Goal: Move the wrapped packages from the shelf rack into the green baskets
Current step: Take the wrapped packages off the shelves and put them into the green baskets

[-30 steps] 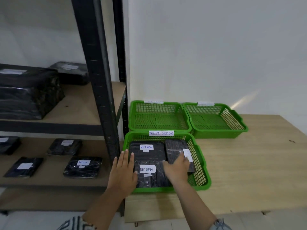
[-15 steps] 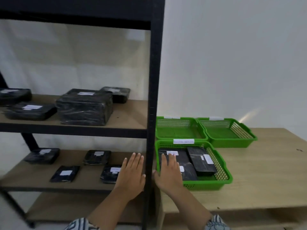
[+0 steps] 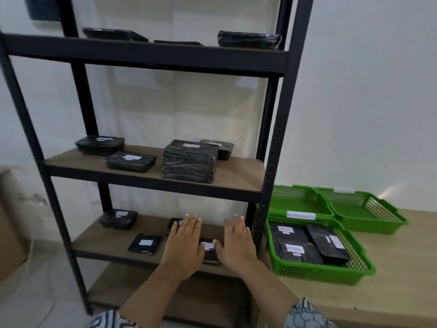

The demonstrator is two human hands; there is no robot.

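Observation:
My left hand (image 3: 184, 242) and my right hand (image 3: 236, 245) hover over the lower shelf of the black shelf rack (image 3: 274, 138), fingers spread and holding nothing. Between them lies a small black wrapped package (image 3: 208, 250) with a white label, partly hidden by both hands. Another package (image 3: 173, 224) peeks out beyond my left fingers. More black packages sit on this shelf (image 3: 144, 243), (image 3: 118, 218), on the middle shelf (image 3: 190, 160) and on the top one. To the right, the near green basket (image 3: 319, 272) holds three wrapped packages (image 3: 293, 247).
Two more green baskets (image 3: 300, 202), (image 3: 369, 221) stand behind the near one on a wooden table (image 3: 390, 280) against the white wall. The rack's right front post (image 3: 267, 209) separates shelf and baskets. A cardboard box (image 3: 9, 221) is at far left.
Both hands left the near basket and moved left past the rack post onto the lower shelf. My view swung left and up, so the whole rack now shows.

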